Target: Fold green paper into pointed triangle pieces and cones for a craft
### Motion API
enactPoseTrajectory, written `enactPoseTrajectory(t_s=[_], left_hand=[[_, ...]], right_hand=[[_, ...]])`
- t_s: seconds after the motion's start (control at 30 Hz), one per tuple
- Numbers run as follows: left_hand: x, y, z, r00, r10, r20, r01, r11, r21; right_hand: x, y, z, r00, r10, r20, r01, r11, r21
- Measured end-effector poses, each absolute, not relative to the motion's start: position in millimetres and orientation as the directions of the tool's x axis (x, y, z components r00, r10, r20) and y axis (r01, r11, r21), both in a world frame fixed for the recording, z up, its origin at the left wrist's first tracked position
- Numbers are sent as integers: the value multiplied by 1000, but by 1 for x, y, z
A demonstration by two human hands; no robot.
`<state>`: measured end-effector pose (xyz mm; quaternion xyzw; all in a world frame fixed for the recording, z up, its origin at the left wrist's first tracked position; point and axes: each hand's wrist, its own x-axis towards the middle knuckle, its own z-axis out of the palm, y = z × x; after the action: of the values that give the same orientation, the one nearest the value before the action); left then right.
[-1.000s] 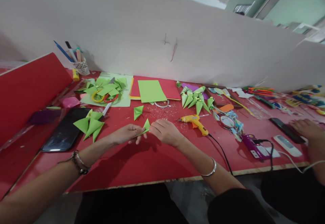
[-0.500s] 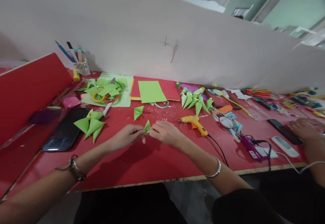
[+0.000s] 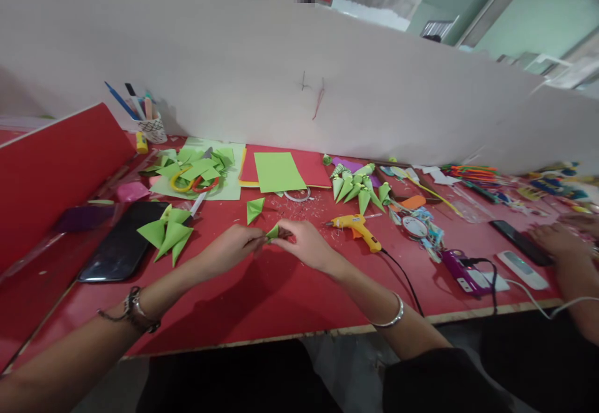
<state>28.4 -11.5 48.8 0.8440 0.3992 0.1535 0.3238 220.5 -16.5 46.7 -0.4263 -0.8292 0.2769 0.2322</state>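
Between my two hands is a small folded green paper piece (image 3: pixel 272 233). My left hand (image 3: pixel 238 244) pinches its left side, and my right hand (image 3: pixel 304 244) closes on its right side, partly covering it. Just behind them another folded green piece (image 3: pixel 255 210) lies on the red table (image 3: pixel 253 307). A green paper flower shape (image 3: pixel 168 233) rests on a dark phone (image 3: pixel 115 247) to the left. Right of my hands lies a yellow glue gun (image 3: pixel 358 227).
Behind are green paper cuttings with scissors (image 3: pixel 194 182), a green sheet (image 3: pixel 279 172) and several green cones (image 3: pixel 358 188). A pen cup (image 3: pixel 152 129) stands back left. At right are a purple power block (image 3: pixel 468 274) and another person's hands (image 3: pixel 556 241).
The green piece between my hands has turned and now shows less above my fingers. My right hand's fingers have shifted round it. The view has moved slightly.
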Motion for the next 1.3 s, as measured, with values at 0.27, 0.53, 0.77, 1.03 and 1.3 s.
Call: enactPoseTrajectory(t_s=[0.27,0.53,0.77,1.03,1.3], left_hand=[[26,-15,43,625,776,-87,539,-348,767],[19,-19,40,658,734,-167,638,-426,641],[16,-17,29,667,696,-266,466,-111,878],[17,-16,21,657,674,-339,347,128,929],[22,-32,15,623,711,-327,121,325,938]], right_hand=[[216,-21,47,-523,845,112,461,391,-797],[218,-22,44,-526,848,66,519,382,-765],[218,-22,45,-578,810,97,602,504,-620],[213,-27,37,-730,647,219,626,762,-167],[213,-25,28,-743,443,502,539,841,56]])
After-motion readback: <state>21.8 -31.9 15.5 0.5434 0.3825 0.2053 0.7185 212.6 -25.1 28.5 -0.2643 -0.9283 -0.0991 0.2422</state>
